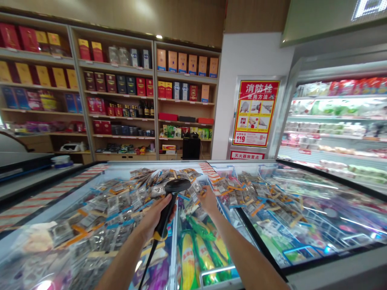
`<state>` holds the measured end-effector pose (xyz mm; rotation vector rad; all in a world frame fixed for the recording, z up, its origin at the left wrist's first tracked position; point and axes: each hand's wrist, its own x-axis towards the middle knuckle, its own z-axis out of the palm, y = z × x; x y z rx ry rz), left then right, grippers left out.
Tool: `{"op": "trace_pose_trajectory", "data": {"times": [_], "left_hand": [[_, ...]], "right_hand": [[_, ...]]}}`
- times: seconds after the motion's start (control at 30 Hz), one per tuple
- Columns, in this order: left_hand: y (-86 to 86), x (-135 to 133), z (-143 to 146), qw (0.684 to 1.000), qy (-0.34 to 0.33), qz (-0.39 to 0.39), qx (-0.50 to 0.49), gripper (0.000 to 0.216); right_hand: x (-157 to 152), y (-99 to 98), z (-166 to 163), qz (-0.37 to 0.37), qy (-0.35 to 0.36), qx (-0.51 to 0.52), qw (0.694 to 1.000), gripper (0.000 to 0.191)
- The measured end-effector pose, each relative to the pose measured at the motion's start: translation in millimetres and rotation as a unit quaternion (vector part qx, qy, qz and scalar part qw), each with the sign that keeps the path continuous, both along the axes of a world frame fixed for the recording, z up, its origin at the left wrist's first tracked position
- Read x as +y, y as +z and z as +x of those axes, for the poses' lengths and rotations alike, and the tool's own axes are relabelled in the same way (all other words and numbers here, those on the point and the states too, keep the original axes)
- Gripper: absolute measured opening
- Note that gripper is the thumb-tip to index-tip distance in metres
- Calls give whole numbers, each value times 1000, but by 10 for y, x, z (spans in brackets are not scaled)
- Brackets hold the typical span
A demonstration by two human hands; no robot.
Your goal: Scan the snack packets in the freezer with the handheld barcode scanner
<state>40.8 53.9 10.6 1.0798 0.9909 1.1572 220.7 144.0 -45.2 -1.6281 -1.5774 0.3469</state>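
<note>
My left hand (162, 211) is wrapped round the handle of a black barcode scanner (177, 185), whose cable hangs down toward me. Just right of the scanner head, my right hand (208, 197) pinches a small clear plastic packet (197, 189) with a printed label. Many similar packets (117, 201) with orange and blue edges lie spread on the glass top of a chest freezer. Below my hands, inside the freezer, are packs of corn (189, 257) in green and yellow wrapping. What is inside the packets is too small to tell.
More packets (260, 189) cover the glass on the right, above wire baskets (302, 255). Shelves of boxed goods (121, 84) stand along the back wall. A red fire-hydrant poster (254, 112) hangs beside a lit open-front fridge (332, 129). A white-and-blue tub (62, 162) sits at left.
</note>
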Motion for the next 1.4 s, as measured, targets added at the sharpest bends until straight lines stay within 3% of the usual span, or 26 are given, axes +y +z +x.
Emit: {"op": "trace_pose_trajectory", "data": {"times": [0.47,1.07,1.17,1.3,1.4], "left_hand": [[-65,36,-11,1000,0,15,-26,32],[-37,-9,20,999,-28,10,-19,35],[-66,39,2,999,-20,14,-41,37],[-130,67,6,998,-9,25,-63,38],[-177,94,20,996,-13,28,-78,39]], "right_hand": [[103,-33,261,51,-54,52,996,26],[155,-62,270,64,-62,91,992,31],[146,43,405,60,-83,80,992,33],[92,225,770,62,-169,29,983,41],[134,260,1132,8,-237,-15,971,47]]}}
